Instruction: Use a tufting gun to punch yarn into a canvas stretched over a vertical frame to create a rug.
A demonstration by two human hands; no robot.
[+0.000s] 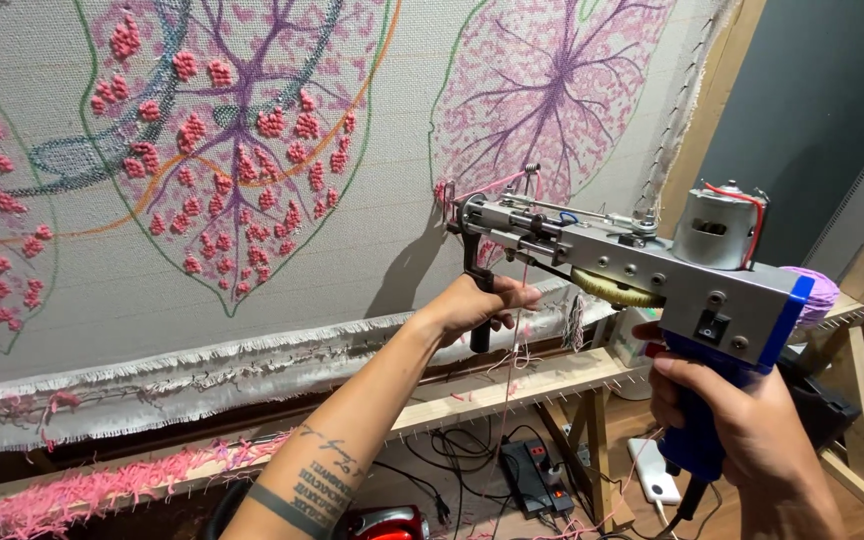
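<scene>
Stretched woven cloth faces a metal tufting gun, left hand and right hand fingers wrapped around its handles.

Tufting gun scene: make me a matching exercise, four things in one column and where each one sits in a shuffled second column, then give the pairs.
Things:
1. left hand
2. right hand
3. pink yarn ball
4. power strip

Places:
A. on the floor under the wooden frame
B. around the blue rear grip of the tufting gun
C. behind the gun's blue back end
D. around the black front handle, near the cloth

Pairs: 1-D, 2-B, 3-C, 4-A
</scene>
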